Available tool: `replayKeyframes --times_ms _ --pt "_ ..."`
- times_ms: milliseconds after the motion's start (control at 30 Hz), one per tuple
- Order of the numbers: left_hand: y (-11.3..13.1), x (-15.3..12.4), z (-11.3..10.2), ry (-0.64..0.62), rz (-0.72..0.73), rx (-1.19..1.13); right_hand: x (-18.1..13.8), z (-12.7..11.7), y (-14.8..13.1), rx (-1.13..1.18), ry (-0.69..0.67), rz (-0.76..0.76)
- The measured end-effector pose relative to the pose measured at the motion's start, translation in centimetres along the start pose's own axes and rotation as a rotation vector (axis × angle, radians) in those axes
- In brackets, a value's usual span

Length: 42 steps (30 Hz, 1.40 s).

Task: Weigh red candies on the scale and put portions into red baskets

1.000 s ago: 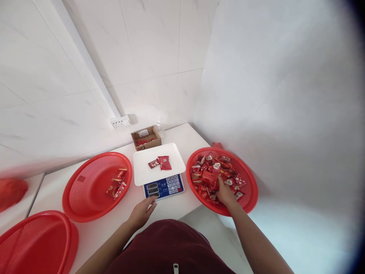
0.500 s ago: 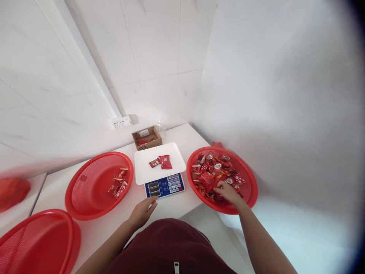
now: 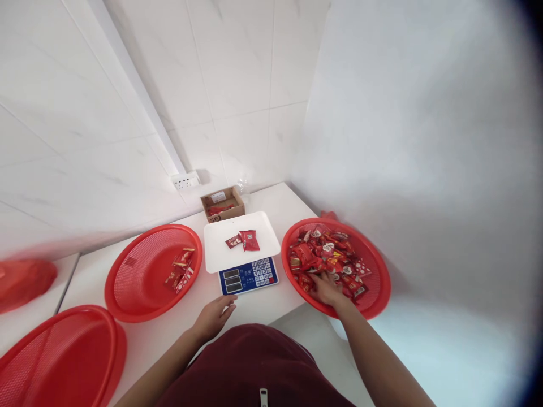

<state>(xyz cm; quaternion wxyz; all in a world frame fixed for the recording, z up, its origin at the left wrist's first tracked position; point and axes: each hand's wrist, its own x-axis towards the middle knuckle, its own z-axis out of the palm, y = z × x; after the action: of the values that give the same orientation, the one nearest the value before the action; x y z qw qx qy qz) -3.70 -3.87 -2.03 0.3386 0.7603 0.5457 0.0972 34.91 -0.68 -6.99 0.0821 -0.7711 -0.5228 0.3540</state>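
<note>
My right hand (image 3: pixel 326 287) reaches into the red basket (image 3: pixel 379 288) on the right, which is heaped with several red candy packets (image 3: pixel 326 254); its fingers curl down among the packets at the near side. My left hand (image 3: pixel 214 315) rests on the white table just in front of the scale (image 3: pixel 248 275), fingers loosely stretched and holding nothing. The scale has a blue keypad and a white pan (image 3: pixel 216 251) with two red packets (image 3: pixel 245 241) on it.
A second red basket (image 3: pixel 136 280) left of the scale holds a few packets (image 3: pixel 180 268). A third red basket (image 3: pixel 55 356) sits at the near left. A small cardboard box (image 3: pixel 223 204) stands by the tiled wall, under a socket (image 3: pixel 185 180). A red bag (image 3: pixel 23 281) lies far left.
My right hand has slid from the middle of the packet heap toward the near left part of the basket. My left hand has stayed put. The camera shifted slightly.
</note>
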Motion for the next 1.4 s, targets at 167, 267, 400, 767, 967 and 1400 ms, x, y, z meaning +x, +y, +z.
replayKeyframes --times_ms 167,267,400,767,967,1400 --pt "0.3 0.3 -0.1 -0.040 0.012 0.033 0.2 1.2 -0.4 -0.280 0.014 0.045" --pt "0.6 0.6 -0.2 -0.050 0.020 0.035 0.6 1.0 -0.1 -0.155 0.110 0.023" --pt "0.7 0.7 -0.1 -0.071 0.017 0.021 1.2 -0.7 0.7 -0.023 0.150 -0.031" --pt "1.0 1.3 0.0 -0.042 -0.065 -0.227 -1.0 -6.2 0.8 0.778 0.257 0.032" --pt "5.2 3.3 -0.5 -0.109 -0.183 -0.818 -3.5 -4.3 -7.0 0.981 -0.183 -0.041" --pt "4.5 7.6 -2.9 0.277 -0.428 -1.209 -1.0 5.1 -18.8 1.039 -0.424 -0.102"
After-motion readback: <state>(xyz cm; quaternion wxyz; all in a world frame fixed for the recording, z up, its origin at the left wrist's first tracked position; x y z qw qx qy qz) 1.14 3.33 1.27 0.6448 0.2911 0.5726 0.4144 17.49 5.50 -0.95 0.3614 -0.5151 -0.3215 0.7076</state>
